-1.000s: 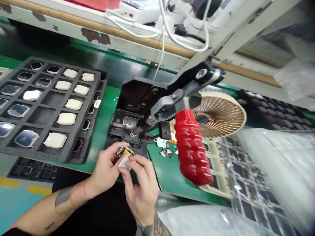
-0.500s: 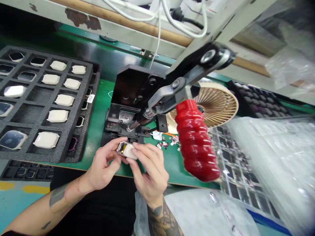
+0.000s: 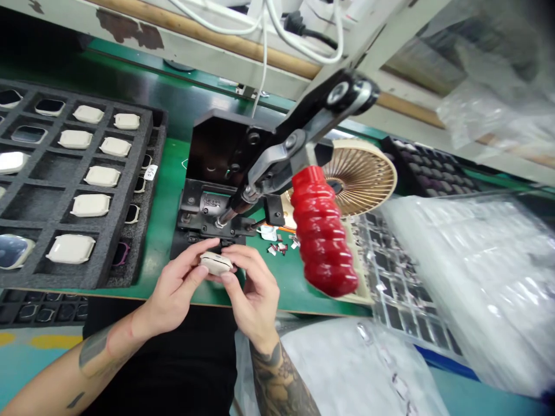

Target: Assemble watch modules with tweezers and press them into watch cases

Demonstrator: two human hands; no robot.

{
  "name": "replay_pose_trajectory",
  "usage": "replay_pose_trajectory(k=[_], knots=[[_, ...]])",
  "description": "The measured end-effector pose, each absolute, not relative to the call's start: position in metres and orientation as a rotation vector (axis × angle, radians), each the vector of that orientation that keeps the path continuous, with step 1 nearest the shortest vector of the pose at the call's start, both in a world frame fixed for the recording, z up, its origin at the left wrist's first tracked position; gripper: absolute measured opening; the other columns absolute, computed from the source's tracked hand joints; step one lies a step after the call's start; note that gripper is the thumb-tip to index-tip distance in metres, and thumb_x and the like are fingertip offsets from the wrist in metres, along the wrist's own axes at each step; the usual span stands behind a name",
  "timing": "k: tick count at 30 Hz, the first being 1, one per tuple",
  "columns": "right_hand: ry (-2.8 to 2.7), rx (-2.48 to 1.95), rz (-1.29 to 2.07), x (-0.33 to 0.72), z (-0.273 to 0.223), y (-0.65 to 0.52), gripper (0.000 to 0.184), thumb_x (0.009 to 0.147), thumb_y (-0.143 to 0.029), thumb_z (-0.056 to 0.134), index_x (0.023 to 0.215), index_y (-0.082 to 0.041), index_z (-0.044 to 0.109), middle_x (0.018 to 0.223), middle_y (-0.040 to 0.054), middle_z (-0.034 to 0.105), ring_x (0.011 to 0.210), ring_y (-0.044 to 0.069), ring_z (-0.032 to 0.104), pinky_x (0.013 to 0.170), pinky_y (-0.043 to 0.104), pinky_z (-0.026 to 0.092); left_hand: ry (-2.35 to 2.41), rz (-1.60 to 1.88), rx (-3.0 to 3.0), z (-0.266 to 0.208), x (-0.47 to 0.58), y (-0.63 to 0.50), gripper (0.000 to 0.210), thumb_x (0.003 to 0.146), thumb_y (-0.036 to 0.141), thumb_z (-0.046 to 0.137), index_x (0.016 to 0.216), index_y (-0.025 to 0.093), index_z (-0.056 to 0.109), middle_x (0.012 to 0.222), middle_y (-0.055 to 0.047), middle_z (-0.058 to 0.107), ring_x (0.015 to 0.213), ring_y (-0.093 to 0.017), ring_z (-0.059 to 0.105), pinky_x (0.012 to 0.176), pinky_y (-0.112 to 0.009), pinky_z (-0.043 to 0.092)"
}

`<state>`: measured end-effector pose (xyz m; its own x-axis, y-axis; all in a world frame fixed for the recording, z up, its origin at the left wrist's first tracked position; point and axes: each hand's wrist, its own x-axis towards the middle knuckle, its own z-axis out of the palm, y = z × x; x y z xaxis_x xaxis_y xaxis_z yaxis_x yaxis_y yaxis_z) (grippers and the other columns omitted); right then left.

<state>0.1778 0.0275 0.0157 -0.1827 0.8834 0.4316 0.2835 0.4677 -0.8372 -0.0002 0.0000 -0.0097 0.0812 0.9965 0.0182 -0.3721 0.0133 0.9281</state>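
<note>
Between my two hands is a cream smartwatch case (image 3: 215, 263), held just in front of the press at the table's front edge. A thin dark seam runs along its near side, and its inside is hidden. My left hand (image 3: 177, 284) grips its left end between thumb and fingers. On the right end, my right hand (image 3: 251, 292) has its thumb at the near edge and its fingers behind. The black toggle press (image 3: 217, 211) stands right behind the case, its red handle (image 3: 323, 237) hanging down to the right of my hands.
At left, a grey foam tray (image 3: 110, 231) holds cream and dark-faced watch cases, stacked on another tray. Small parts (image 3: 277, 248) lie on the green table (image 3: 295, 294) beside a beige fan (image 3: 359, 179). Clear plastic trays and bubble wrap (image 3: 459, 271) fill the right side.
The case was partly open with its inner parts showing; now its halves lie together with only a seam visible. My right hand has turned with it. The whole view has shifted slightly.
</note>
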Motion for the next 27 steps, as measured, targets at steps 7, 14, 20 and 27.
replay_pose_trajectory(k=[7, 14, 20, 27], knots=[[-1.679, -1.004, 0.814, 0.174, 0.013, 0.021, 0.011, 0.108, -0.024, 0.068, 0.112, -0.023, 0.078, 0.111, 0.0085, 0.076, 0.106, 0.023, 0.074, 0.092, 0.039, 0.062, 1.049, 1.319, 1.242, -0.005, -0.005, -0.003, 0.022, 0.111, 0.03, 0.071, 0.127, 0.026, 0.085, 0.111, -0.004, 0.088, 0.092, -0.02, 0.085, 0.089, -0.026, 0.068], [-1.77, -1.006, 0.386, 0.187, 0.056, 0.032, 0.013, 0.108, -0.032, 0.07, 0.119, -0.024, 0.073, 0.111, 0.0092, 0.075, 0.104, 0.026, 0.076, 0.093, 0.045, 0.065, 0.984, 1.35, 0.964, 0.004, -0.003, 0.002, 0.026, 0.108, 0.039, 0.075, 0.125, 0.02, 0.081, 0.097, -0.007, 0.088, 0.078, -0.023, 0.086, 0.072, -0.028, 0.07], [-1.967, -0.347, -0.255, 0.176, 0.128, 0.114, 0.043, 0.119, -0.062, 0.041, 0.131, -0.028, 0.064, 0.141, 0.005, 0.071, 0.147, 0.028, 0.067, 0.121, 0.058, 0.06, 0.953, 1.362, 0.713, 0.009, -0.017, 0.003, 0.064, 0.093, 0.037, 0.094, 0.148, 0.016, 0.067, 0.126, -0.017, 0.086, 0.107, -0.031, 0.087, 0.083, -0.033, 0.073], [-1.872, -0.584, 0.183, 0.15, 0.177, 0.098, 0.037, 0.123, -0.047, 0.04, 0.151, -0.03, 0.056, 0.143, 0.0029, 0.066, 0.127, 0.019, 0.075, 0.111, 0.041, 0.063, 1.008, 1.396, 0.787, 0.01, -0.027, -0.007, 0.043, 0.082, 0.021, 0.102, 0.11, 0.016, 0.07, 0.097, -0.005, 0.083, 0.084, -0.013, 0.079, 0.077, -0.019, 0.064]])
